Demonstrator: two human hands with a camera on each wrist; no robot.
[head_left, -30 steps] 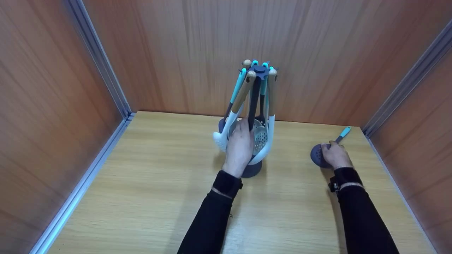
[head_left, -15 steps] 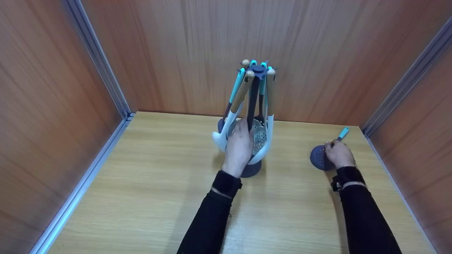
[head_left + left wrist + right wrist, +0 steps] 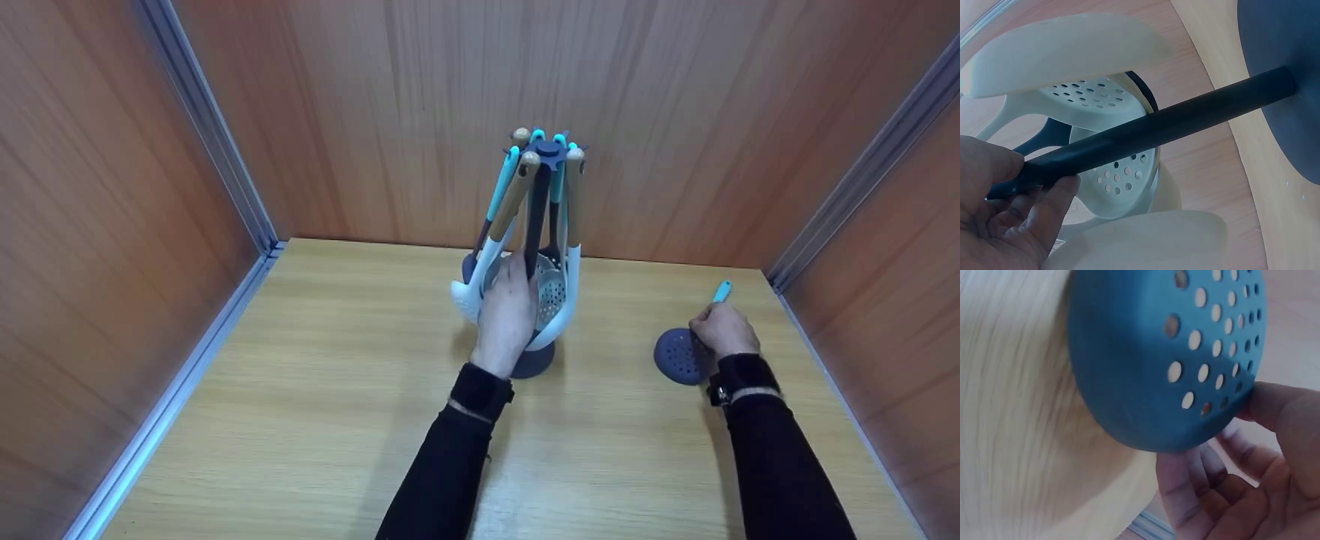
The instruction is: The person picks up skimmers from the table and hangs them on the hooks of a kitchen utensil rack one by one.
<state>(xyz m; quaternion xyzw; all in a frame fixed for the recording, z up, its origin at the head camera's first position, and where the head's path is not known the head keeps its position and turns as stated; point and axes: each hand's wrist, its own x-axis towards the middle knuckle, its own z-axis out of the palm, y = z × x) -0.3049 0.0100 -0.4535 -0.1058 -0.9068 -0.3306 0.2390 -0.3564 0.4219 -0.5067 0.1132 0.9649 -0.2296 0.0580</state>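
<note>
In the head view a dark utensil stand (image 3: 537,217) rises from a round base at mid-table. My left hand (image 3: 510,307) grips its central pole (image 3: 1185,124), thumb and fingers wrapped around it in the left wrist view. White utensils with wooden handles (image 3: 576,195) and others with turquoise handles hang about the pole. To the right, my right hand (image 3: 726,330) pinches a dark skimmer (image 3: 679,358) where its round perforated head meets the stem. The skimmer's turquoise handle (image 3: 722,291) points toward the back, its stem mostly hidden by the hand.
A pale wooden table (image 3: 315,390) is enclosed by a wooden back panel (image 3: 375,120) and side panels. Metal rails (image 3: 217,315) run along the corners. The right panel (image 3: 892,285) stands close beyond the right hand.
The skimmer has shifted toward me and turned slightly, its head now nearer the front. My right hand has slid from the head toward the stem. My left hand keeps its grip on the pole.
</note>
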